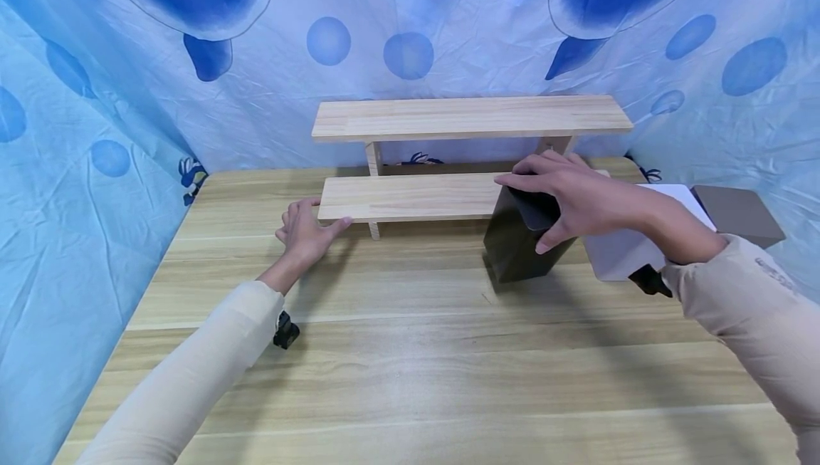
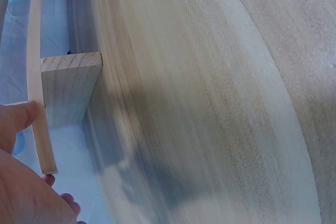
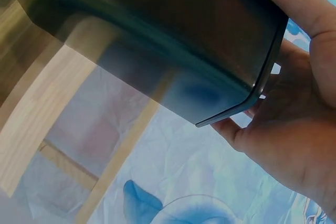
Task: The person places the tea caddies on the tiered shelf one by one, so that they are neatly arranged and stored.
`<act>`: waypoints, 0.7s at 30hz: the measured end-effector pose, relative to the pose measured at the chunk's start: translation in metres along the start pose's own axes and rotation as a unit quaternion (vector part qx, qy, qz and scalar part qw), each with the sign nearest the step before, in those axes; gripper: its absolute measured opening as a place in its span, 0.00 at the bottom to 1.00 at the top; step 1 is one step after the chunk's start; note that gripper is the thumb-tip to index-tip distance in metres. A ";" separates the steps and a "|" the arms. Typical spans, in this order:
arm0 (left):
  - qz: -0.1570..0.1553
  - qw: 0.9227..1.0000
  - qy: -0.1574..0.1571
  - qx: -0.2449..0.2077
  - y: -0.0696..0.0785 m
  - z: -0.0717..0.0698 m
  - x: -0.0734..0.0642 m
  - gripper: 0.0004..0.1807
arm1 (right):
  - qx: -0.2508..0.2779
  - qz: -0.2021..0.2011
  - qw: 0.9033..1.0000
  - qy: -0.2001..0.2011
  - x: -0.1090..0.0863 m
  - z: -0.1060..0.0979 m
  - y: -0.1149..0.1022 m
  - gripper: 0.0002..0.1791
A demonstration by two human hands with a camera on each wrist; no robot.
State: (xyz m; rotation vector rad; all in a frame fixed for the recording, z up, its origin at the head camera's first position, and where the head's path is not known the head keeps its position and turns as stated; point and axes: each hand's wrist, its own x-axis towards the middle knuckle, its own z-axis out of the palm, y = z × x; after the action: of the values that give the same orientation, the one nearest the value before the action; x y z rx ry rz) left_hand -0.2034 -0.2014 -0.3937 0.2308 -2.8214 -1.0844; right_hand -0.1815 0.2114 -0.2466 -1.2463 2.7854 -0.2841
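A two-tier wooden shelf (image 1: pixel 410 196) stands at the back of the table. My left hand (image 1: pixel 304 233) grips the left end of its lower board, thumb at the front edge; in the left wrist view the thumb (image 2: pixel 21 116) touches the board's face and fingertips show beyond its end. My right hand (image 1: pixel 576 191) holds a tall dark box (image 1: pixel 522 248) from above, before the right part of the lower board. The box tilts slightly. In the right wrist view its glossy side (image 3: pixel 184 40) mirrors the surroundings, with the thumb and fingers on opposite sides of its end.
Right of the dark box stands a white box (image 1: pixel 618 251), partly behind my right forearm. A grey-brown box (image 1: pixel 737 212) is farther right. A blue curtain with printed dolphins (image 1: pixel 410 23) hangs behind the wood-grain table (image 1: pixel 397 365) and along its sides.
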 end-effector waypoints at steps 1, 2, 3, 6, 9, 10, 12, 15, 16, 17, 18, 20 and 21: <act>0.000 1.000 -0.001 0.000 0.000 0.000 0.000 0.44 | 0.000 -0.003 1.000 -0.001 0.002 0.000 -0.001 0.57; 0.001 1.000 -0.001 -0.001 0.000 0.000 0.000 0.43 | 0.000 -0.006 1.000 -0.001 0.004 -0.001 -0.001 0.57; 0.001 1.000 -0.002 -0.001 0.000 0.000 0.000 0.43 | 0.000 -0.008 1.000 -0.001 0.007 -0.001 -0.002 0.57; 0.002 1.000 -0.003 -0.001 0.000 0.000 0.001 0.43 | 0.003 -0.011 1.000 -0.005 0.012 -0.003 -0.004 0.57; 0.003 1.000 -0.002 0.000 0.001 0.000 0.001 0.43 | 0.000 -0.016 1.000 -0.006 0.017 -0.004 -0.006 0.57; 0.003 1.000 -0.002 0.000 0.001 0.000 0.001 0.43 | 0.001 -0.018 1.000 -0.006 0.018 -0.004 -0.007 0.57; 0.003 1.000 -0.002 0.001 0.001 0.001 0.001 0.43 | -0.001 -0.023 1.000 -0.006 0.020 -0.004 -0.008 0.57; 0.002 1.000 -0.002 0.002 0.001 0.001 0.001 0.43 | 0.002 -0.029 1.000 -0.008 0.023 -0.005 -0.009 0.56; 0.002 1.000 -0.002 0.003 0.001 0.001 0.001 0.43 | 0.004 -0.031 0.999 -0.009 0.025 -0.005 -0.010 0.56; 0.001 1.000 -0.003 0.004 0.001 0.001 0.001 0.44 | 0.006 -0.033 0.999 -0.011 0.026 -0.005 -0.011 0.56; 0.001 1.000 -0.003 0.004 0.001 0.001 0.001 0.44 | 0.006 -0.036 0.999 -0.012 0.028 -0.006 -0.012 0.56; 0.000 1.000 -0.004 0.006 0.001 0.001 0.001 0.44 | 0.007 -0.042 0.999 -0.013 0.033 -0.007 -0.014 0.56; 0.000 1.000 -0.004 0.007 0.001 0.001 0.001 0.44 | 0.007 -0.045 0.999 -0.013 0.036 -0.008 -0.015 0.56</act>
State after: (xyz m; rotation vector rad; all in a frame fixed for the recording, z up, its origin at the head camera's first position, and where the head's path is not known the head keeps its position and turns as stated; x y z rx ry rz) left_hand -0.2043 -0.2004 -0.3935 0.2298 -2.8372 -1.0675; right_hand -0.1955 0.1762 -0.2352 -1.3634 2.7046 -0.2912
